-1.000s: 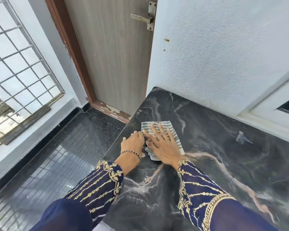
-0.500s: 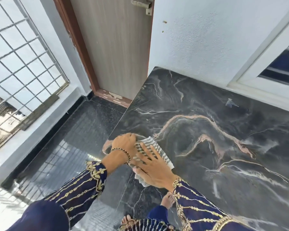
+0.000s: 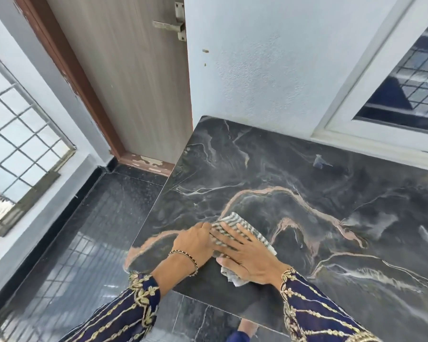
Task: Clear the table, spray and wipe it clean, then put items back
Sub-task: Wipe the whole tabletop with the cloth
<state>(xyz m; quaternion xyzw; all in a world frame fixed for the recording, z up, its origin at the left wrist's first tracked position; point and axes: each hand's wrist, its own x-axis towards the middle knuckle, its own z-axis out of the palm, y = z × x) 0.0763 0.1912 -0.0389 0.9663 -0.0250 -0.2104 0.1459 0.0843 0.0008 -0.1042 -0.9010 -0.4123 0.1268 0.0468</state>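
- Cloth position: striped cloth (image 3: pixel 242 233) lies flat on the dark marble surface (image 3: pixel 307 193), near its front-left corner, where I judge wiping to be under way.
- Right hand (image 3: pixel 247 253): grip fully open, palm and spread fingers pressing the cloth down so the whole pad bears on the stone.
- Left hand (image 3: pixel 195 243): loosely curled, knuckles touching the cloth's left edge, holding nothing; probably steadying it.
- Surface carries no other items that I can see.
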